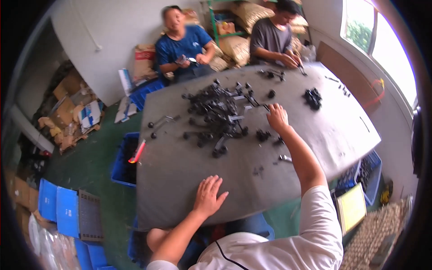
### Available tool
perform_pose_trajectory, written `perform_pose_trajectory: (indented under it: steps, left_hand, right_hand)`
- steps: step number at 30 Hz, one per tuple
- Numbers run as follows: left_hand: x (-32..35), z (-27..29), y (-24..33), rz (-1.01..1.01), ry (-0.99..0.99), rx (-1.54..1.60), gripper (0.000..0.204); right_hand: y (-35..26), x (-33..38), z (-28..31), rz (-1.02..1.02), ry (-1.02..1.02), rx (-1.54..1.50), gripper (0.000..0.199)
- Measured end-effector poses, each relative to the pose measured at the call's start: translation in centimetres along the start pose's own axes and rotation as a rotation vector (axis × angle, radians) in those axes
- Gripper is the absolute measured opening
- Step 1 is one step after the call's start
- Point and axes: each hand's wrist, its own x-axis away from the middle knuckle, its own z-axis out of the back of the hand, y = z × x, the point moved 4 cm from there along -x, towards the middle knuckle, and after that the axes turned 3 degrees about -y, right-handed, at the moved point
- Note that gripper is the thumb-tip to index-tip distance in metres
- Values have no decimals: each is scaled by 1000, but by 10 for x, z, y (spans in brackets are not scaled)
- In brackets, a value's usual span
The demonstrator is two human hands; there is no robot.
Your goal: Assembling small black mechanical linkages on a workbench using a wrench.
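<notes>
My left hand [209,196] rests flat on the near part of the grey-covered table [180,180], fingers stretched out, holding nothing. My right hand [277,116] reaches across to the right side of a heap of black rod-shaped parts with round knobbed ends [213,112]. Its fingers are curled down at the end of one black rod-shaped part [256,104]; the fingertips are partly hidden. A small black cluster of parts [263,135] and a short shiny metallic piece [284,158] lie near my right forearm.
Two people sit across the table; one holds a small part [302,68]. Another black cluster [312,98] lies at the right. A red slim tool [137,151] sits at the left edge. Blue crates [118,173] stand beside the table, with cardboard [72,85] farther left.
</notes>
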Motion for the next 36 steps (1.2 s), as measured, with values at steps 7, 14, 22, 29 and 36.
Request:
perform_pose_trajectory:
  steps: [7, 14, 22, 29, 36]
  left_hand:
    - [-3, -6, 2, -17, 53, 102, 47]
    - [-7, -6, -6, -10, 99, 139, 45]
    - [2, 45, 11, -23, 479, 45, 76]
    - [8, 37, 18, -35, 145, 93, 76]
    - [37, 25, -30, 419, 56, 86, 72]
  right_hand:
    - [28, -63, -71, -23, 3, 128, 14]
    - [51, -78, 76, -50, 312, -126, 32]
    - [-42, 59, 153, 108, -755, -725, 32]
    - [-141, 118, 56, 140, -827, -1015, 37]
    - [-69, 105, 1, -30, -119, 39, 47]
